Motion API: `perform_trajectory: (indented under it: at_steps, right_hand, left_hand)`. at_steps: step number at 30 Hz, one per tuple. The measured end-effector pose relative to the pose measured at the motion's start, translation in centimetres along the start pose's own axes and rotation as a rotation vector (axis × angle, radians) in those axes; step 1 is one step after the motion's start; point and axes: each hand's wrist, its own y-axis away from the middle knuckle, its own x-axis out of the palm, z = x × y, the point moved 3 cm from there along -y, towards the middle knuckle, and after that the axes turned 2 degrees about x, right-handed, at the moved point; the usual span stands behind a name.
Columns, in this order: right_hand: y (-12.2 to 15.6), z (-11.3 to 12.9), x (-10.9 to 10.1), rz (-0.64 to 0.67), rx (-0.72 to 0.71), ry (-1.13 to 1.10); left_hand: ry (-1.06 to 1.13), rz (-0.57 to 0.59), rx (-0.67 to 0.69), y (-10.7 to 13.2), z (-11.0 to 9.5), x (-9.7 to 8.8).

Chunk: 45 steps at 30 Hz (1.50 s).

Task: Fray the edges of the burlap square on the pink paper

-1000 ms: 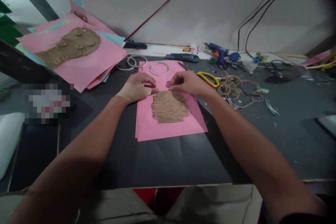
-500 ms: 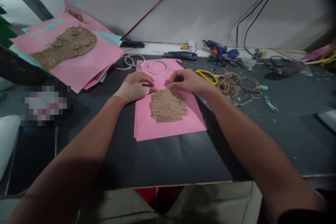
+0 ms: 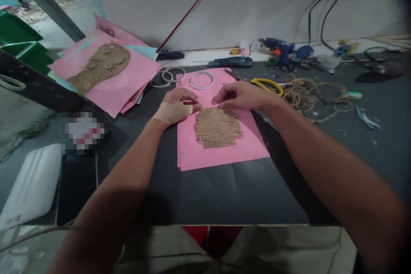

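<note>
My left hand [image 3: 176, 106], with beige tape around the wrist, and my right hand [image 3: 239, 96] rest on a pink paper sheet [image 3: 221, 156]. Their curled fingertips pinch toward each other, just above a fringed patch of jute strands [image 3: 217, 127] glued to the sheet. Any thin strand between the fingers is too small to make out. A white ring [image 3: 201, 80] lies on the sheet's far end, beyond my hands.
Left of the sheet, loose rings [image 3: 169, 75] and stacked pink sheets [image 3: 120, 87] bearing a jute shape [image 3: 102, 66] lie on the dark table [image 3: 224, 192]. To the right are yellow-handled pliers [image 3: 267, 86], tangled twine [image 3: 314, 96], a blue glue gun [image 3: 279, 49] and a cutter [image 3: 233, 62].
The whole scene has slid rightward in view as the head turned. My hands stay at the top of the jute patch, with no clear change in what they touch.
</note>
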Motion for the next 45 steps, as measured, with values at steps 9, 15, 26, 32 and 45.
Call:
perform_trajectory:
  at_steps: [9, 15, 26, 32, 45]
  right_hand:
    - [0.0, 0.4, 0.1, -0.047, 0.051, -0.031]
    - [-0.3, -0.3, 0.0, -0.032, 0.001, -0.027]
    - [-0.6, -0.8, 0.3, 0.008, -0.022, -0.078]
    - [-1.0, -1.1, 0.4, 0.027, -0.034, -0.097]
    - [-0.5, 0.8, -0.1, -0.070, -0.086, 0.337]
  left_hand:
    - [-0.016, -0.002, -0.052, -0.1, -0.4, -0.2]
    - [0.022, -0.059, -0.086, -0.1, 0.1, 0.0]
    - [0.102, -0.339, -0.237, -0.1, 1.1, -1.4]
    - [0.181, -0.683, -0.331, 0.1, 1.9, -3.0]
    - [0.324, -0.846, -0.344, 0.0, 4.3, -4.8]
